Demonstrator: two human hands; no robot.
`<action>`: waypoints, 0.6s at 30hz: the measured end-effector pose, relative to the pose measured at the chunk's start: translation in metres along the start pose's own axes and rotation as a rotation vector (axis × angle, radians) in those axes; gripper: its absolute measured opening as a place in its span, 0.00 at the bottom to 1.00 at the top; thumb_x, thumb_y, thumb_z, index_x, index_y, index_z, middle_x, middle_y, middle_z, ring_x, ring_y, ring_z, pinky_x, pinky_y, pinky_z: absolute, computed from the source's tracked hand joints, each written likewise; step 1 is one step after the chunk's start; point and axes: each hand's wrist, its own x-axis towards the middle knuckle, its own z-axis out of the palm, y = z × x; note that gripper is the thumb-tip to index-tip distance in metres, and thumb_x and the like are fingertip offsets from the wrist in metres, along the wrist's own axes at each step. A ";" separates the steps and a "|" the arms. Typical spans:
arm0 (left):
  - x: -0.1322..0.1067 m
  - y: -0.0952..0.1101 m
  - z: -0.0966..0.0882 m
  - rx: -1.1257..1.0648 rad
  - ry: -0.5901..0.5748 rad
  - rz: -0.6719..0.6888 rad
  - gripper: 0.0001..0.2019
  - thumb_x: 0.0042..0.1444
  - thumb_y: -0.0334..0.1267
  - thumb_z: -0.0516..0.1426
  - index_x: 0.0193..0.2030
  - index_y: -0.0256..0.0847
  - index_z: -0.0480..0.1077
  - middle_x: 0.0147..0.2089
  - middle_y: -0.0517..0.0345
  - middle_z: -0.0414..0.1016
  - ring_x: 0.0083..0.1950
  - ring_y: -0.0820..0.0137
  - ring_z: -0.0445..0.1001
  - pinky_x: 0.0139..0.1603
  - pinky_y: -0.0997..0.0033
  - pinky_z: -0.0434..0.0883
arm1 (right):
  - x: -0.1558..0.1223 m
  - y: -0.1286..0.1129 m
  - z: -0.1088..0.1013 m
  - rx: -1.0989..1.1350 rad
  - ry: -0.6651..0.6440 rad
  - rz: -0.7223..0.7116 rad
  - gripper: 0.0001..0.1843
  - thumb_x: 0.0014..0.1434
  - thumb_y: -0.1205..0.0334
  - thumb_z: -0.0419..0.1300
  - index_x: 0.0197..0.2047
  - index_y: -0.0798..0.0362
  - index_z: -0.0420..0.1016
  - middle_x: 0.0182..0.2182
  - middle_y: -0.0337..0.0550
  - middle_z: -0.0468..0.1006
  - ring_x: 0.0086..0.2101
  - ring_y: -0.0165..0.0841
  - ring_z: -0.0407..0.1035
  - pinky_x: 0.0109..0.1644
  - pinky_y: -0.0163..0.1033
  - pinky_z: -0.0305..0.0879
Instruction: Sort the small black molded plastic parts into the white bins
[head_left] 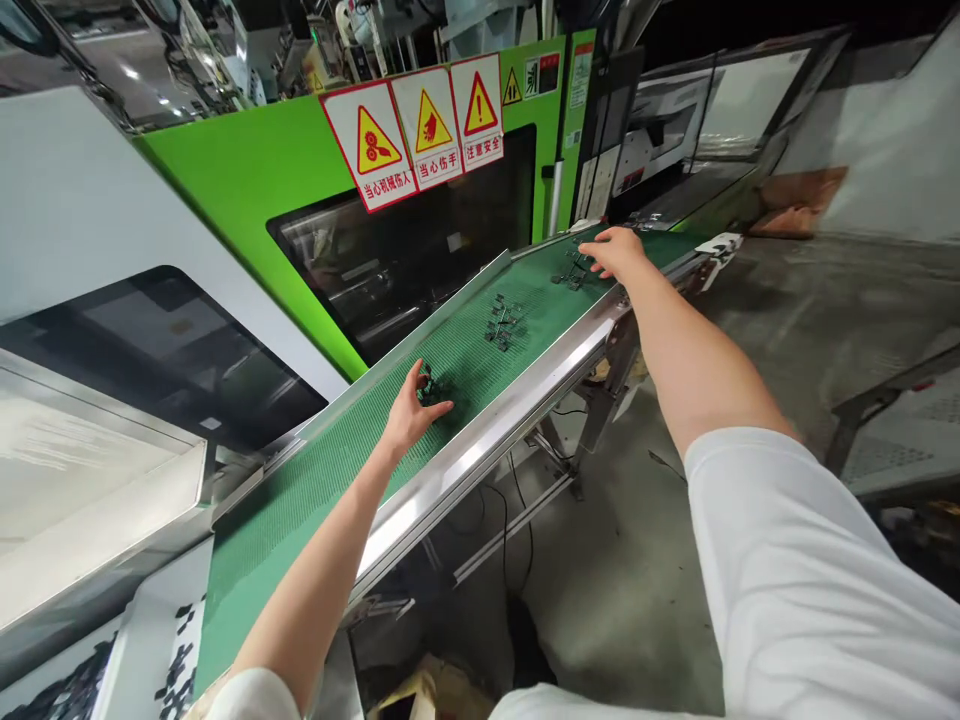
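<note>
Clusters of small black moulded plastic parts lie on a green conveyor belt. My left hand is at the nearest cluster, thumb and fingers spread apart around its near side. Farther along, a middle cluster rests on the belt with neither hand on it. My right hand reaches over the far end, its fingers spread just above and beside another black cluster. Whether those fingertips touch the parts I cannot tell.
Behind the belt stands a green and white machine with warning signs. A metal rail edges the belt on my side. At lower left, a white bin sits by the belt's end, near several black pieces. Cables hang below.
</note>
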 end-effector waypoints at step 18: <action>0.130 0.075 0.086 -0.169 0.105 0.173 0.43 0.53 0.39 0.71 0.73 0.40 0.58 0.54 0.49 0.76 0.56 0.59 0.75 0.61 0.56 0.72 | -0.093 -0.063 0.045 0.069 -0.607 0.094 0.16 0.52 0.67 0.79 0.28 0.55 0.75 0.17 0.42 0.73 0.17 0.36 0.72 0.18 0.36 0.71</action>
